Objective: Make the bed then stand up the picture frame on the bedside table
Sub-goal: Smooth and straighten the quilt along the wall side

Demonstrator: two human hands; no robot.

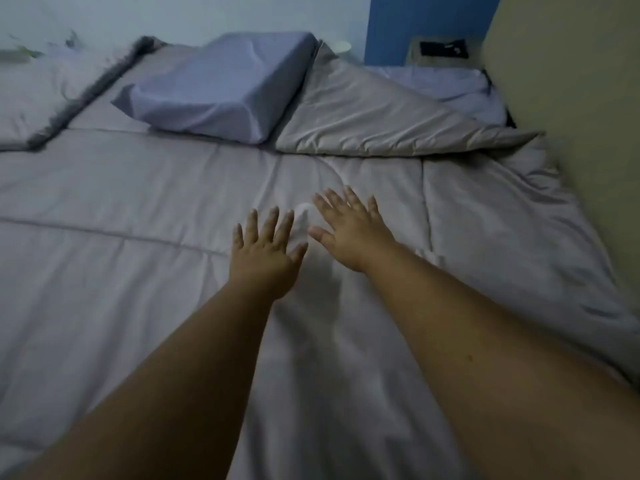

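Both of my arms are stretched forward over the bed, palms down; my left hand (pixel 264 252) lies flat near the middle of the grey quilt (pixel 138 271), fingers spread and straight, gripping nothing; my right hand (pixel 349 230) is just beside it to the right and slightly farther away, fingers likewise splayed and released, palm on or just above the fabric; I cannot tell whether either palm presses down. The two thumbs point toward each other with a small raised fold of quilt between them.

The quilt covers most of the bed and shows stitched seams and shallow creases; its far right corner is turned back in a flap (pixel 374 116), exposing a lighter sheet (pixel 460 88) beyond it. A blue-grey block-shaped pillow (pixel 221 88) sits at the far centre, on the quilt, touching the left edge of the flap. A white cover with a dark fuzzy border (pixel 86 91) lies at the far left.

Far right, past the sheet, a small surface that may be the bedside table (pixel 414 53) carries a dark flat rectangular thing (pixel 443 49); it is too blurred to confirm as the picture frame. A white round object (pixel 341 46) stands just behind the pillow; a beige padded panel (pixel 571 133) runs along the right side.
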